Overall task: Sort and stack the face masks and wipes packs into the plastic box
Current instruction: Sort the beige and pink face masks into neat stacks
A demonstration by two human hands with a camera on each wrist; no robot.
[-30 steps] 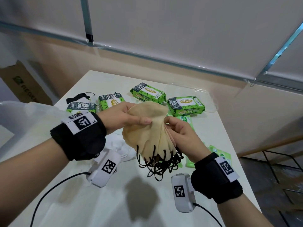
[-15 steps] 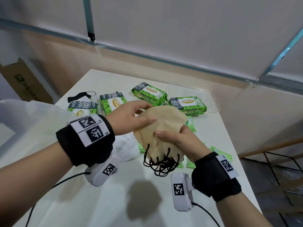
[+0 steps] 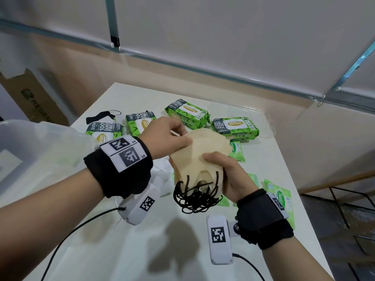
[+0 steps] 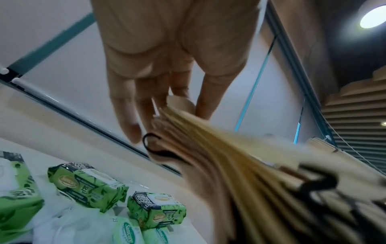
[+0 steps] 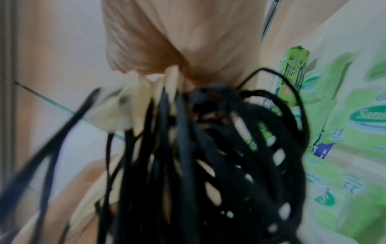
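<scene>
A stack of beige face masks [image 3: 197, 155] with black ear loops [image 3: 194, 198] hangs above the white table [image 3: 121, 250], held by both hands. My left hand [image 3: 178, 138] pinches its upper edge, thumb on the front face. My right hand [image 3: 221, 169] grips the lower right side, thumb across the front. The left wrist view shows my left hand [image 4: 167, 102] on the layered edges of the masks [image 4: 229, 165]. In the right wrist view, the ear loops [image 5: 208, 148] dangle below my right hand [image 5: 183, 49]. Several green wipes packs [image 3: 235, 126] lie behind.
A translucent plastic box [image 3: 22, 142] stands at the left. Near it lie a black mask [image 3: 102, 115] and white masks [image 3: 162, 179]. Small green wipes sachets [image 3: 281, 197] lie at the right table edge. A clear lid [image 3: 243, 107] sits at the back. A cardboard carton [image 3: 34, 98] stands off the table.
The fanned masks have been gathered into a tighter stack. My right hand has shifted from the side to wrap the lower edge, thumb on the front, and the stack sits a little higher.
</scene>
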